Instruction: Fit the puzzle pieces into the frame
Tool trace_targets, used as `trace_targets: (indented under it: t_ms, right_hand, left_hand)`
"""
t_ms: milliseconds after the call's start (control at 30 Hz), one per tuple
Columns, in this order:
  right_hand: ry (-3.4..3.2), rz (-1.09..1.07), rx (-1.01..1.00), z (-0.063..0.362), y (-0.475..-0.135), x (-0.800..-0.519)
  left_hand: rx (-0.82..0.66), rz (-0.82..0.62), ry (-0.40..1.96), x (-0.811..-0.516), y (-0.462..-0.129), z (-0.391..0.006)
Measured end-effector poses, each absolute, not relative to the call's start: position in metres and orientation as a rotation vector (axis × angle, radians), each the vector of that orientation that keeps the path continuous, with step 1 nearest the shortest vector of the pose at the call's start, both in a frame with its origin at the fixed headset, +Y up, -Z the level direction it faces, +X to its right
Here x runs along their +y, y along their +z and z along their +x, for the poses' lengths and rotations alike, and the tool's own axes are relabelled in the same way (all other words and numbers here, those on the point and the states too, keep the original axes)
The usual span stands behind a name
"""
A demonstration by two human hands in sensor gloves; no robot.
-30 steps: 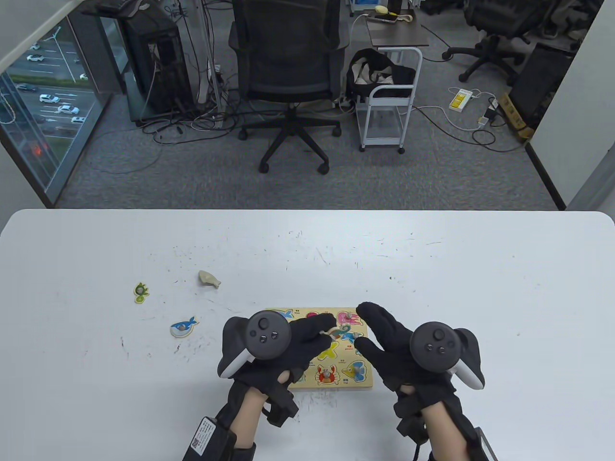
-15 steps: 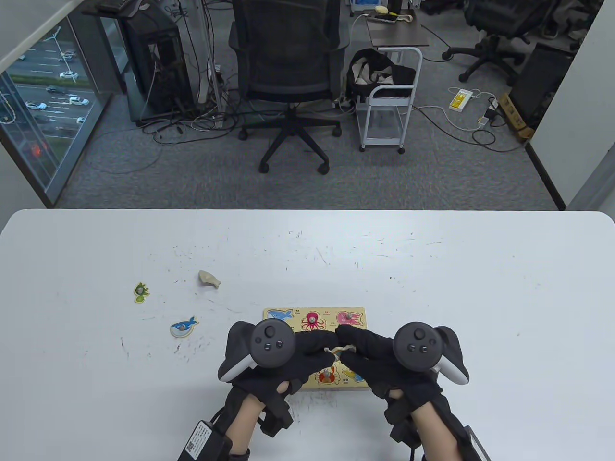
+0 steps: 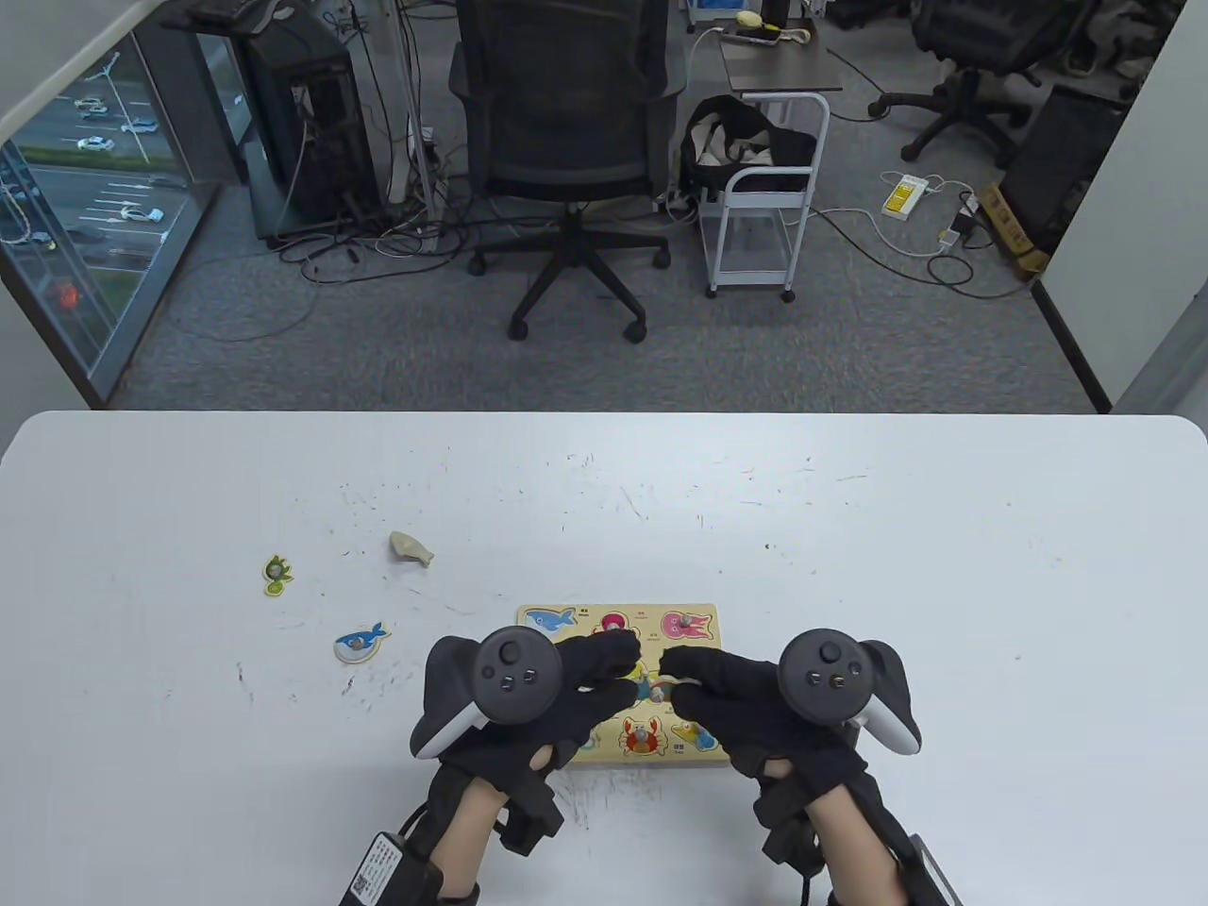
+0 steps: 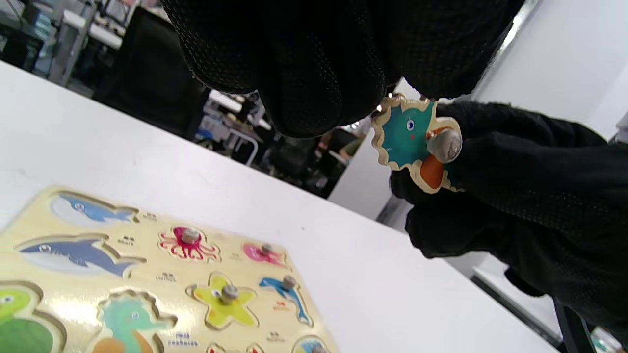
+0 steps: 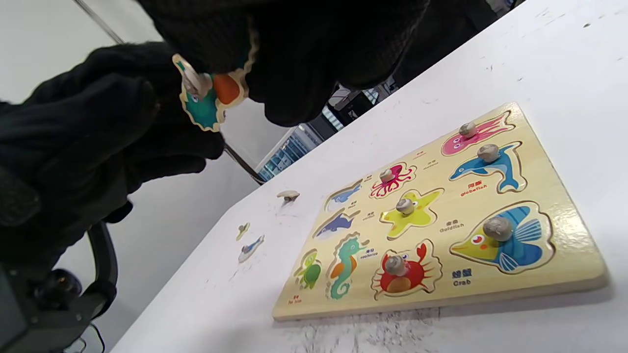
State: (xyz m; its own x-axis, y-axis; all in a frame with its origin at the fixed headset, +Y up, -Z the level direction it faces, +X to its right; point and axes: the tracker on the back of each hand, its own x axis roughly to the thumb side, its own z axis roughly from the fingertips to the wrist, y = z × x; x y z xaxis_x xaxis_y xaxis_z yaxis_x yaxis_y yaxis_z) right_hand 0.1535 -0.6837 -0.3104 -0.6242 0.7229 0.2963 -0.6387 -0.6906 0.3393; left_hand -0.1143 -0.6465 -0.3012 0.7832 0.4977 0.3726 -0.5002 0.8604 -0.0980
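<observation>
We found three loose pieces lying well to the left of the wooden puzzle frame (image 3: 700,754) on the white table (image 3: 944,566): a blue whale piece (image 3: 360,643), a green turtle piece (image 3: 276,575) and a plain wooden piece (image 3: 411,548) (face down). Printed words on the board read "Crab", "Goldfish" and "seahorse". Both gloved hands were raised above the frame, the left hand (image 3: 557,689) and right hand (image 3: 746,703) together pinching the teal seahorse piece (image 4: 417,142), its recess (image 5: 346,264) open below.
</observation>
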Motion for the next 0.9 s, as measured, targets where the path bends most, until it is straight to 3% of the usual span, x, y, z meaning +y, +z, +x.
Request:
trace_targets:
  t_ms: [233,900]
  right_hand:
    - [2.121,0.38,0.184,0.164,-0.307,-0.682]
    - [2.027,0.469,0.247,0.137,-0.29,-0.677]
  left_hand:
    - [-0.345,0.275,0.414,-0.628,-0.277,-0.109]
    - [-0.3,0.334,0.371,-0.64,-0.272,-0.089]
